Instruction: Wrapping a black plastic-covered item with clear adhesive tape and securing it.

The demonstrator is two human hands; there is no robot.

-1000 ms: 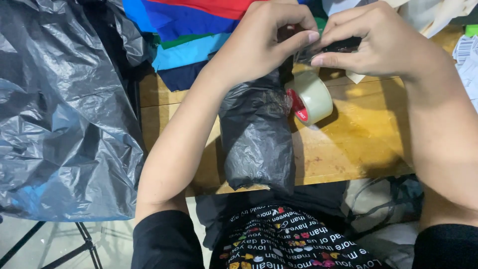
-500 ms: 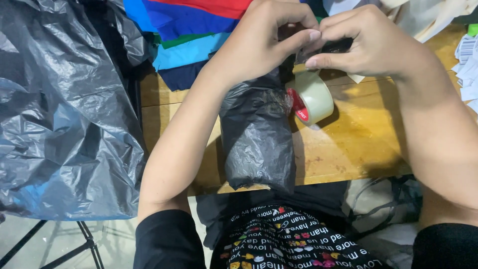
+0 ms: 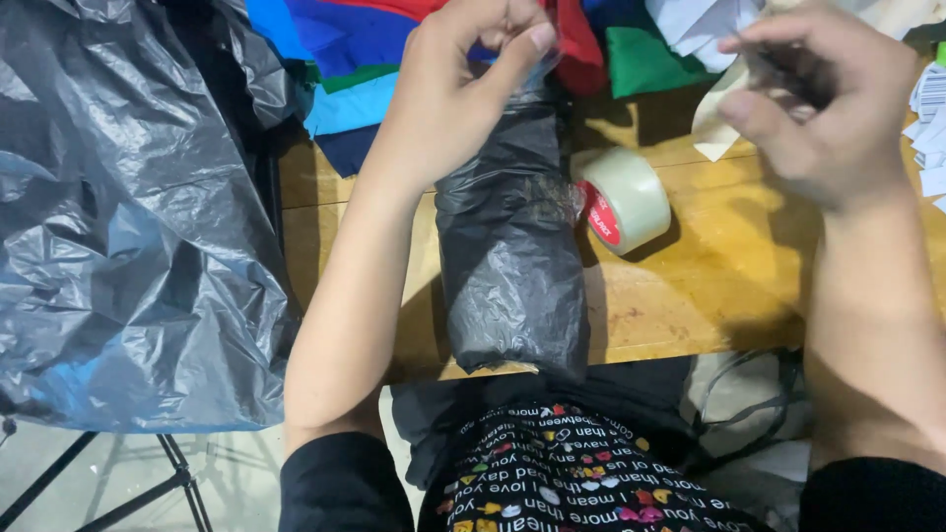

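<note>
A parcel wrapped in black plastic [image 3: 512,256] lies lengthwise on the wooden table [image 3: 729,296], its near end over the table's front edge. My left hand [image 3: 453,89] is at the parcel's far end and pinches a strip of clear tape [image 3: 544,67] between thumb and fingers. My right hand [image 3: 818,108] is raised to the right, away from the parcel, with its fingers curled round a small dark object [image 3: 788,74] that I cannot make out. A roll of clear tape [image 3: 626,200] with a red core lies just right of the parcel.
A big crumpled black plastic bag [image 3: 128,227] fills the left side, over a stand's legs [image 3: 158,483]. Folded blue, green and red cloths [image 3: 355,59] are stacked at the back. White papers [image 3: 926,118] lie at the right edge. My patterned shirt [image 3: 562,463] is below.
My hands were together at the parcel's far end. They have come apart: the right hand has moved right with the dark object, and the left stays at the parcel's end.
</note>
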